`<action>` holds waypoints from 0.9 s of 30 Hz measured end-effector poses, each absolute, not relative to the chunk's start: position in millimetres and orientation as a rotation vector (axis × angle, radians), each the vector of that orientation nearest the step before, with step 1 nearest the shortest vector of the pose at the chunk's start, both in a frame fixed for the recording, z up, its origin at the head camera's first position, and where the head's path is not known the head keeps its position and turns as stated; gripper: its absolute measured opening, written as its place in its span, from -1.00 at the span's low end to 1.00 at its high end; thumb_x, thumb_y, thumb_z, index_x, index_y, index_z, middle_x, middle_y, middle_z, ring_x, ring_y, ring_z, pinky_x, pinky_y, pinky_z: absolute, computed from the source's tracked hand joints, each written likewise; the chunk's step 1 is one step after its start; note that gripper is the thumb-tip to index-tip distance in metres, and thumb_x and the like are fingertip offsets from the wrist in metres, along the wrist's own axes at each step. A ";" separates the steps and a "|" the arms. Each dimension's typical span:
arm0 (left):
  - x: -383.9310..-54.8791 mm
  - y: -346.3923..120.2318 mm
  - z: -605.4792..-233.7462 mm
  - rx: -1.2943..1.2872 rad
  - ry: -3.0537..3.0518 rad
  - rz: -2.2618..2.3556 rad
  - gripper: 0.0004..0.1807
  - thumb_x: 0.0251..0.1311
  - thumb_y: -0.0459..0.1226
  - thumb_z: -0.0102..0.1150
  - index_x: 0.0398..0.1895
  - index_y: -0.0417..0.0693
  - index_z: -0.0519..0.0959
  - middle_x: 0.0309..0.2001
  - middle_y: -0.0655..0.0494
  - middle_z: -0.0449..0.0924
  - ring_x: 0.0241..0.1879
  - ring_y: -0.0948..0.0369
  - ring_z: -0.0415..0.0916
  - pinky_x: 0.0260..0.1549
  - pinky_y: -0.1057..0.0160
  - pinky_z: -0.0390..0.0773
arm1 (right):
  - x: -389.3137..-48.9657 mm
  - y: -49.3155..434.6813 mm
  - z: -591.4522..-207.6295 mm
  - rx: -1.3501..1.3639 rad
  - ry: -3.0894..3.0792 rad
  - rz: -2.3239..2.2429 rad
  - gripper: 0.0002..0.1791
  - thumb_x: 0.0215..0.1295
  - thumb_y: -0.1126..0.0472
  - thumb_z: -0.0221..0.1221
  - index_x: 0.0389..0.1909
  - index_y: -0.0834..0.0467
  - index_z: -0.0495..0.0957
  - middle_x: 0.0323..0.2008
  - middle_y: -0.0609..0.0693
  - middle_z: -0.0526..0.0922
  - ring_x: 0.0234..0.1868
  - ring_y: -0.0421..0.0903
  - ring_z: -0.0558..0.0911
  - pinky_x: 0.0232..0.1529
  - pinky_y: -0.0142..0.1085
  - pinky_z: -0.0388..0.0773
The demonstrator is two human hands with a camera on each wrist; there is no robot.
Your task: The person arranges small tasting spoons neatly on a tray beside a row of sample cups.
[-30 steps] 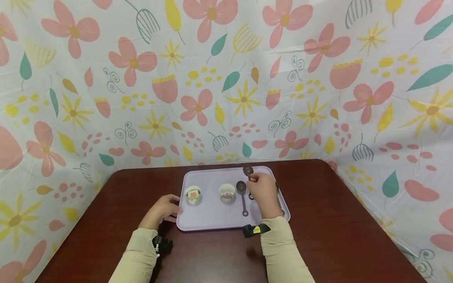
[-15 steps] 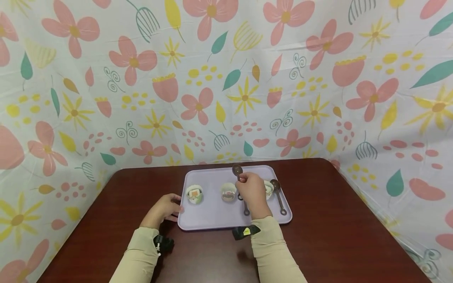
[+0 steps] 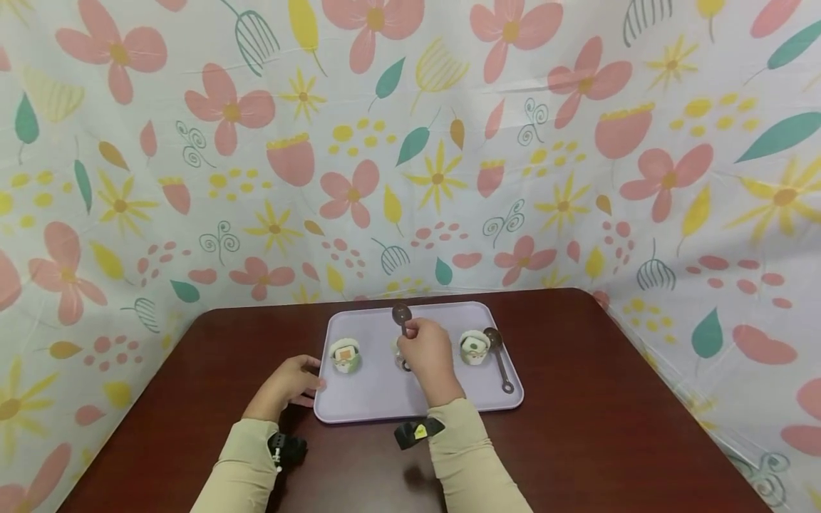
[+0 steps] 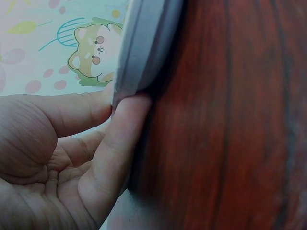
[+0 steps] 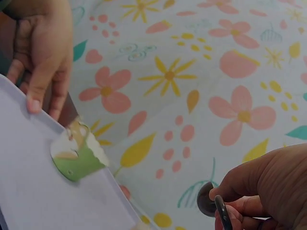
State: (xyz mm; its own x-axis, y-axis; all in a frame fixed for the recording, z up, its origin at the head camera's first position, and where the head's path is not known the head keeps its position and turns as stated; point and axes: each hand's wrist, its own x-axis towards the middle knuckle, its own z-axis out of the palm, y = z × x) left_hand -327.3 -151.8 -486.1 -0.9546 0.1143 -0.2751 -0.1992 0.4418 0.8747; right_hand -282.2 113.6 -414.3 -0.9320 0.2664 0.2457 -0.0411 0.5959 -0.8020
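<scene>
My left hand (image 3: 285,385) grips the left rim of a pale lilac tray (image 3: 368,406); in the left wrist view thumb and finger pinch its edge (image 4: 148,48). My right hand (image 3: 432,356) pinches a dark brown spoon (image 3: 401,313) with a ring-ended handle, held bowl up above the tray. Just below it is the middle small cup (image 3: 398,355), partly covered by that hand. In the right wrist view the spoon (image 5: 206,199) shows between thumb and fingers. A green-and-white printed cup (image 3: 346,358) stands on the tray's left, holding a white piece with an orange square.
At the tray's right stands another printed cup (image 3: 475,348) with a white, green-marked piece in it. A second brown spoon (image 3: 502,363) lies beside it. The dark wooden table (image 3: 609,413) runs around the tray, and a floral sheet (image 3: 410,164) hangs behind.
My right hand has carried its spoon leftward from the right cup to above the middle cup, and now covers the spoon lying between them. My left hand keeps its hold on the tray.
</scene>
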 end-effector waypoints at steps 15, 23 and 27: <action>-327.3 -147.3 -487.7 -0.091 2.396 1.514 -0.42 0.18 -0.52 0.32 0.28 -0.38 0.38 -0.17 -0.25 0.58 -0.34 0.01 0.65 -0.42 0.04 0.75 | -283.0 82.6 -429.7 -0.096 -2.473 1.188 -0.74 0.11 0.36 0.30 -0.14 0.29 0.72 -0.40 -0.01 0.70 -0.32 -0.08 0.66 -0.26 -0.18 0.66; -326.6 -147.3 -483.2 -0.087 2.403 1.510 -0.42 0.18 -0.51 0.33 0.27 -0.39 0.38 -0.16 -0.27 0.58 -0.34 0.01 0.65 -0.42 0.03 0.75 | -284.6 76.5 -433.3 -0.062 -2.473 1.102 -0.75 0.10 0.37 0.31 -0.16 0.31 0.73 -0.40 0.03 0.70 -0.29 -0.01 0.67 -0.22 -0.13 0.66; -325.3 -148.2 -483.1 -0.091 2.404 1.514 -0.43 0.19 -0.51 0.32 0.27 -0.40 0.38 -0.16 -0.27 0.58 -0.34 0.01 0.64 -0.42 0.03 0.75 | -286.8 73.0 -439.1 -0.070 -2.481 1.078 -0.76 0.10 0.36 0.32 -0.17 0.30 0.73 -0.40 0.03 0.69 -0.27 0.01 0.67 -0.20 -0.11 0.65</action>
